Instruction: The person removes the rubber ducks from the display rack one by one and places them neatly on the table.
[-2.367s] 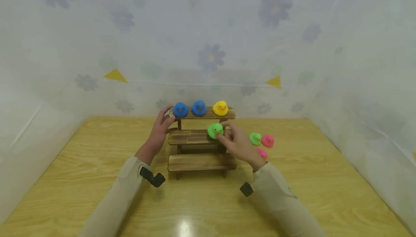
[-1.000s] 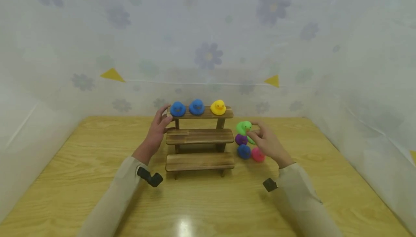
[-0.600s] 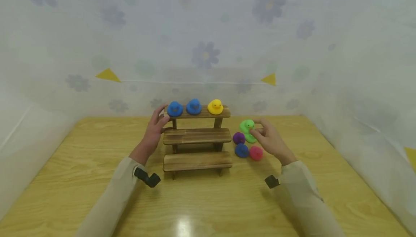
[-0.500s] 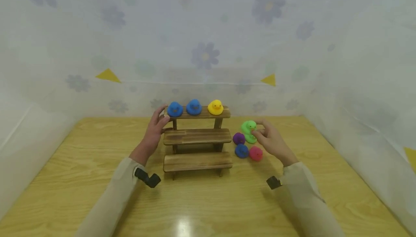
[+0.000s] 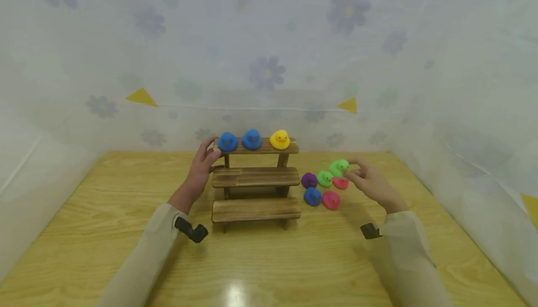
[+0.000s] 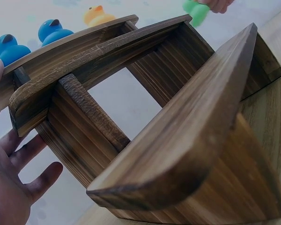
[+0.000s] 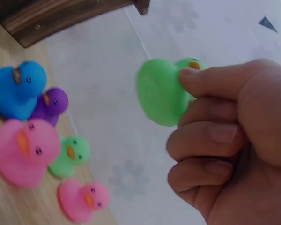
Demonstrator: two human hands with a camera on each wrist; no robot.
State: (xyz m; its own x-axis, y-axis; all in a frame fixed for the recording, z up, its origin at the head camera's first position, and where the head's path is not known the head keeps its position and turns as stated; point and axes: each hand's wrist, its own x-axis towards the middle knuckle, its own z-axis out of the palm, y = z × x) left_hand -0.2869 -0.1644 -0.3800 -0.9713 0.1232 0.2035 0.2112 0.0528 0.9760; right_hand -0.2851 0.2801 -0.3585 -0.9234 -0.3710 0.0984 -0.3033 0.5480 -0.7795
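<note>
My right hand (image 5: 374,185) pinches a green rubber duck (image 5: 338,167) between thumb and fingers, to the right of a three-tier wooden stand (image 5: 256,209). In the right wrist view the duck's flat underside (image 7: 157,91) shows, raised above the tabletop. My left hand (image 5: 197,176) holds the left end of the stand's top shelf, thumb in front and a finger behind; its lower fingers spread beside the stand in the left wrist view. Two blue ducks (image 5: 227,142) and a yellow duck (image 5: 279,139) sit on the top shelf. The middle and bottom shelves are bare.
Right of the stand, on the wooden table (image 5: 260,265), cluster a purple duck (image 5: 309,180), a smaller green duck (image 5: 324,179), a blue duck (image 5: 313,196) and two pink ducks (image 5: 331,200). Pale flowered sheeting (image 5: 269,31) encloses the table behind and at the sides.
My right hand has carried the green duck from the middle shelf rightward, past the purple and small green ducks, to above the rear pink one. The left hand stays on the stand.
</note>
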